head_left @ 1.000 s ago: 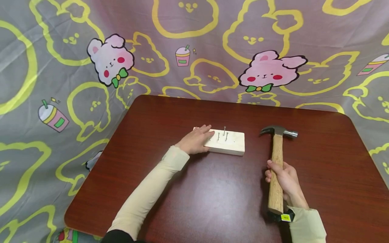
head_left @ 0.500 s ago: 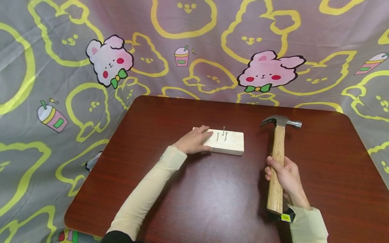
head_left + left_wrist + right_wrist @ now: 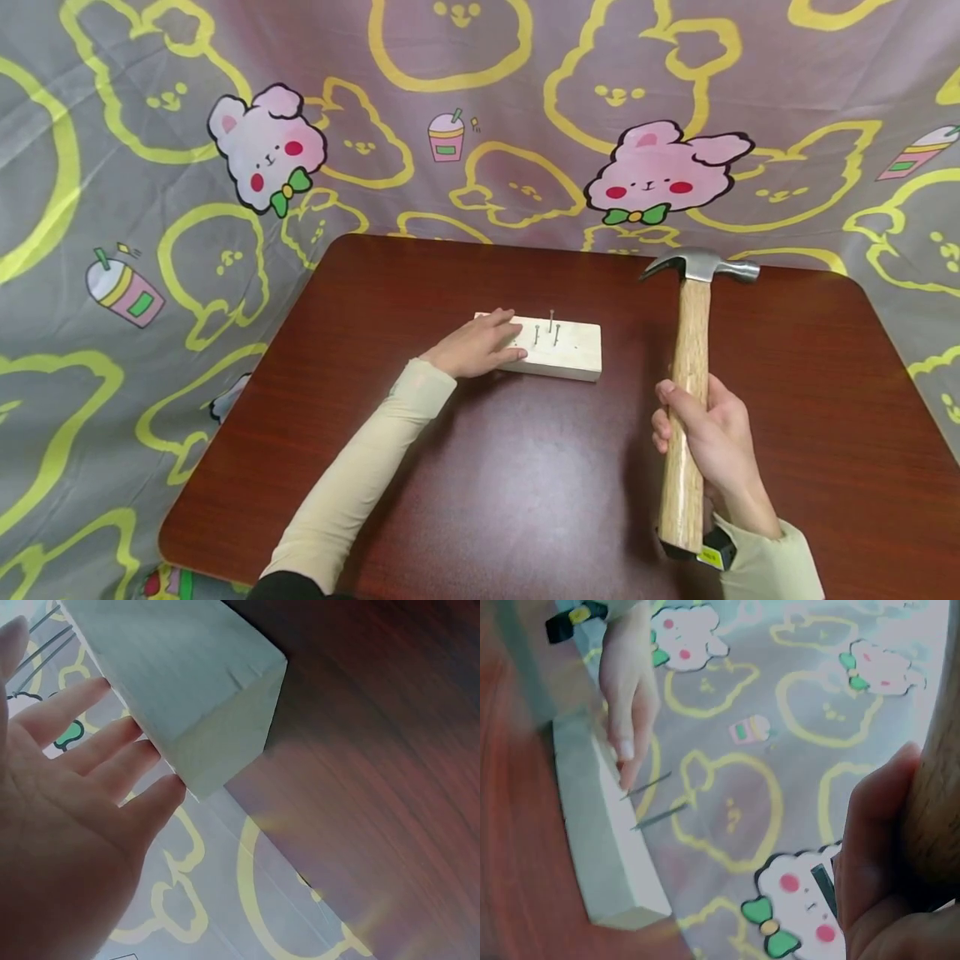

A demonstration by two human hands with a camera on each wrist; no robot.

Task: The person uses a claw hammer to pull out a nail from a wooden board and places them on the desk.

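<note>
A pale wooden block (image 3: 562,360) lies on the dark red-brown table, with 3 nails (image 3: 557,335) standing upright in its top. My left hand (image 3: 480,343) rests on the block's left end, fingers extended over its top; in the left wrist view the fingertips (image 3: 171,787) touch the block's edge. My right hand (image 3: 708,429) grips the wooden handle of a claw hammer (image 3: 693,333) to the right of the block. The hammer is raised, its steel head up and away from me, claw to the left. In the right wrist view the hammer handle (image 3: 937,795) fills the right edge.
The table (image 3: 465,500) has rounded corners. A patterned curtain (image 3: 517,108) with yellow outlines and pink rabbits hangs behind it and along its left side. Small dark holes show in the block's top beside the nails.
My right hand has raised the hammer, its head moving up and slightly right in the head view. The left hand, block and nails stay in place.
</note>
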